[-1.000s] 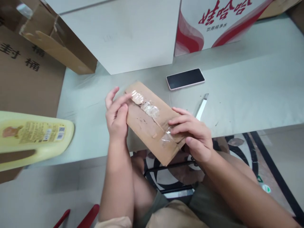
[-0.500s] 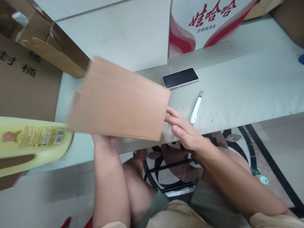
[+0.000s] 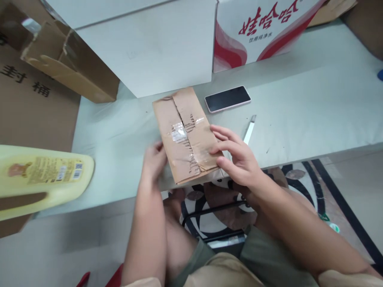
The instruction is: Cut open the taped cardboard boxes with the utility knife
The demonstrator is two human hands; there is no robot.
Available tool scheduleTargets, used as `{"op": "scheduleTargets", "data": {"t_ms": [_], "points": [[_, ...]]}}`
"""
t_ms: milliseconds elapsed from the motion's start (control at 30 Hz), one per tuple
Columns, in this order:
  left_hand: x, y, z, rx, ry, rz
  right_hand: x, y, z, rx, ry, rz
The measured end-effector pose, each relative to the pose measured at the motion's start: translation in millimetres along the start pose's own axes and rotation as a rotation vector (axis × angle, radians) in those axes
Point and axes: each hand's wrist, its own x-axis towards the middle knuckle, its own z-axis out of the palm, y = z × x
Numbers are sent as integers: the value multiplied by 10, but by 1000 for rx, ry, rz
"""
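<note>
Two bare hands are attending to a taped cardboard box (image 3: 191, 139) at the front edge of a pale-covered table (image 3: 314, 99). Crowding it from behind, a large white box (image 3: 167, 59) is standing close to its far end, beside a red-and-white drinking-water carton (image 3: 254, 30). A smartphone (image 3: 228, 99) is lying dark-screened just right of the box's far end, and a utility knife (image 3: 250, 128) is lying nearer, its lower end disappearing behind the right hand (image 3: 236, 155). At left, a yellow handled bottle (image 3: 44, 181) is jutting over the table, with an open brown carton (image 3: 77, 75) and a larger carton bearing black characters (image 3: 32, 111) standing beyond.

The right hand is keeping its fingers parted and bent, fingertips touching the box's right side. The left hand (image 3: 154, 159) is curling at the opposite side, its fingertips hidden; whether it is gripping cannot be told, nor whether the box is resting fully on the tabletop.

Half a second earlier, the box was blurring through the air farther left, showing a plain face; now it is sitting lower, showing a taped seam with ragged tears. Phone and knife are staying put.
</note>
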Motion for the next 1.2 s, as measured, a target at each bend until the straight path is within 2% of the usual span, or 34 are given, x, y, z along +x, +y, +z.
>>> {"op": "scheduleTargets", "data": {"t_ms": [33, 100, 167, 233, 267, 333, 400, 467, 533, 633, 767, 867, 967, 1033, 1100, 1200], "points": [[8, 48, 37, 7, 31, 50, 4, 2, 5, 8, -14, -2], [13, 147, 107, 7, 56, 271, 11, -9, 3, 11, -38, 3], [0, 217, 162, 99, -34, 461, 13, -25, -22, 13, -69, 6], [-28, 244, 201, 237, -142, 520, 12, -33, -75, -7, -56, 9], [-43, 243, 215, 279, -170, 528, 12, -31, -112, -49, -9, 34], [-70, 227, 237, 280, -172, 547, 18, -15, -203, -241, 113, 194], [-88, 213, 254, 254, -161, 563, 31, 15, -302, -538, 118, 483], [-98, 211, 271, 244, -152, 566, 48, 50, -385, -817, -45, 736], [-105, 224, 288, 238, -137, 559, 64, 78, -432, -979, -214, 840], [-112, 252, 299, 228, -95, 547, 85, 103, -457, -1053, -288, 862], [-105, 254, 263, 259, -80, 551, 102, 151, -532, -1064, -267, 918], [-96, 197, 208, 329, -90, 597, 98, 205, -620, -1088, -260, 954], [-130, 130, 174, 348, -112, 691, 96, 220, -659, -1094, -258, 930], [-202, 121, 183, 320, -118, 767, 97, 193, -643, -1052, -189, 876], [-314, 156, 222, 293, -104, 854, 87, 148, -600, -949, -50, 787], [-515, 252, 318, 312, -110, 1019, 30, 92, -506, -647, 145, 584]]}}
